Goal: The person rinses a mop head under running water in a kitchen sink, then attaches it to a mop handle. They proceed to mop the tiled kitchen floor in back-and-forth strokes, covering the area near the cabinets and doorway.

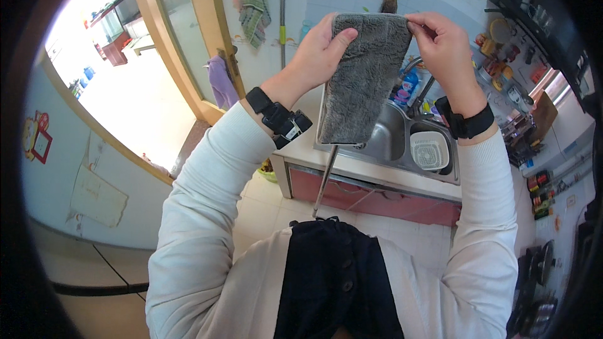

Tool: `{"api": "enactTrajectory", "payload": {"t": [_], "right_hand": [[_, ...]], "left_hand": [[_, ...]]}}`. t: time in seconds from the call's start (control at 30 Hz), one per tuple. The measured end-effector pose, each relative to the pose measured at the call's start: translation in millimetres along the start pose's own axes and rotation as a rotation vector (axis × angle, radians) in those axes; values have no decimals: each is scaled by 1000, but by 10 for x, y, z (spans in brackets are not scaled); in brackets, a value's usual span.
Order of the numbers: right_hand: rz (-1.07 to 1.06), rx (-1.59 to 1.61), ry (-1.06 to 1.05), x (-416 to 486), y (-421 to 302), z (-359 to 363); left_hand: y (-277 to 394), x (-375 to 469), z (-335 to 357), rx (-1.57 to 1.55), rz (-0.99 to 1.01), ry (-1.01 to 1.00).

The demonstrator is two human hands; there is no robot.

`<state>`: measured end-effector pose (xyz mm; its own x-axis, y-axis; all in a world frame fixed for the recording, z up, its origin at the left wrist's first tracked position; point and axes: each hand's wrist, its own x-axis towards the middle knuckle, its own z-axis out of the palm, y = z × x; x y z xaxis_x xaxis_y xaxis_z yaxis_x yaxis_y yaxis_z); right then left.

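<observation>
A grey plush mop pad [365, 75] on a flat mop head is raised in front of me, its fluffy face towards me. My left hand [325, 49] clasps its upper left side, thumb across the plush. At the upper right corner, my right hand [438, 40] pinches the pad's edge between thumb and fingers. A metal mop handle [326, 179] slants down from the lower edge towards my body. The pad hides how the handle joins the head. Black straps with small devices sit on both wrists.
Behind the mop is a steel double sink [391, 136] with a white plastic basket [429, 150], a faucet [426, 89] and a blue bottle [406, 87]. A wood-framed door [198, 33] with a purple cloth [221, 80] stands at left. Red cabinet doors [367, 197] are below the counter.
</observation>
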<state>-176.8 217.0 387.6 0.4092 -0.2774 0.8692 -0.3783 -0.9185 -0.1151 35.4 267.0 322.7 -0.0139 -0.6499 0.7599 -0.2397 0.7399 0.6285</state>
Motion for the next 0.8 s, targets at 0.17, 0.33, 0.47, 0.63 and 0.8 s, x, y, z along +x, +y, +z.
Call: {"api": "enactTrajectory", "payload": {"t": [0.17,0.33,0.47,0.63,0.8], "right_hand": [[91,13,-53,-110,16,58],[37,50,51,-154,-2,110],[-107,-39,140,-118,-9,96],[-98,-28,136,-89,24,69],[-10,37,137,-133,53,144]], "left_hand": [[5,7,15,67,-5,44],[24,1,-26,103,4,26],[19,6,-4,137,22,22],[-8,21,43,40,7,22],[-7,1,41,53,-23,35]]}}
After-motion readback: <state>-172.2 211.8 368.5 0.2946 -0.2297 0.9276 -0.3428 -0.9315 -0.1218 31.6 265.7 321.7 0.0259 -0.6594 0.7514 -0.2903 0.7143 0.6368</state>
